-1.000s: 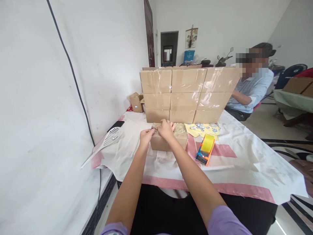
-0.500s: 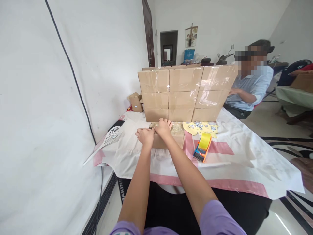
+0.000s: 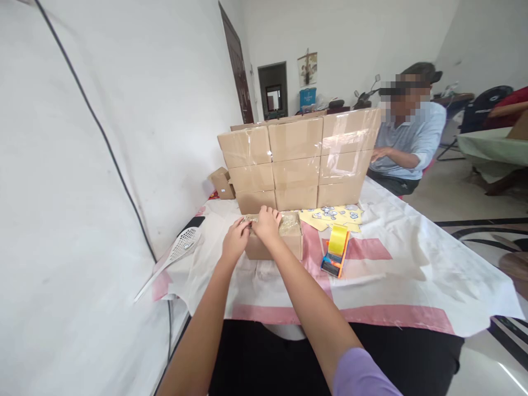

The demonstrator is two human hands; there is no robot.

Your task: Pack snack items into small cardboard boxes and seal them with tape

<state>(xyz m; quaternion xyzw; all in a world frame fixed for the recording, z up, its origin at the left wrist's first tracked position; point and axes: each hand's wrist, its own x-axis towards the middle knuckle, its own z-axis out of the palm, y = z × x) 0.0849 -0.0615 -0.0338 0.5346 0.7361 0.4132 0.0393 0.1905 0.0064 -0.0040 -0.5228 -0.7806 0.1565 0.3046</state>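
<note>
A small cardboard box (image 3: 292, 246) rests on the cloth-covered table in front of me, with shiny, wrinkled clear film or tape across its top. My left hand (image 3: 236, 236) is at the box's left end, its fingers bent over the upper edge. Flat on the top lies my right hand (image 3: 267, 222), fingers stretched out and slightly apart; what is under its palm is hidden. To the right of the box, a tape dispenser (image 3: 336, 252) with a yellow roll lies on the cloth.
A taped stack of cardboard boxes (image 3: 295, 159) stands just behind. Yellow patterned sheets (image 3: 330, 215) lie at its foot. On the left are a white perforated scoop (image 3: 184, 246) and a small open carton (image 3: 223, 183). A person (image 3: 412, 132) sits at the far right, beyond the stack.
The whole view has shifted and tilted a little. My left hand has moved slightly down along the box's left end; my right hand stays on its top.
</note>
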